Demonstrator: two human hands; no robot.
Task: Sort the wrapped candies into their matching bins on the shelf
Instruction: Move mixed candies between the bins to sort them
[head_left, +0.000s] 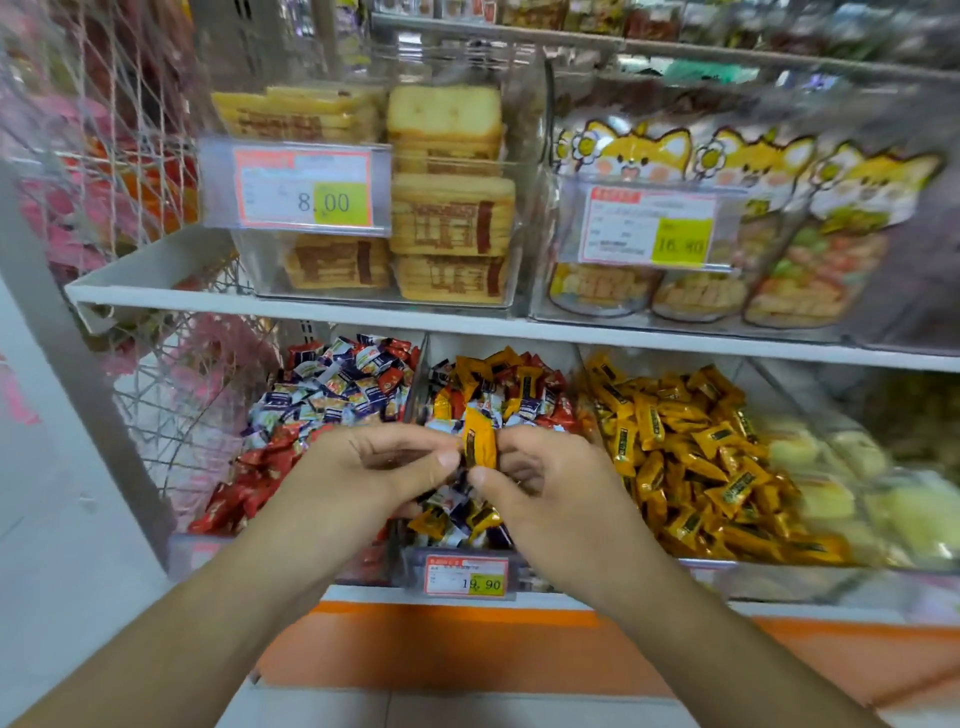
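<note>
You are mid-sort; your left hand (363, 467) and right hand (540, 480) share a grip on one orange-wrapped candy (479, 441) above the mixed middle bin (415, 564), centre frame; next, I judge, carry it to the orange-candy bin (727, 564) at lower right and release.

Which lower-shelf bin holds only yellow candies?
The right bin, beside the mixed middle bin; its wrappers are all yellow, matching the candy held.
</note>
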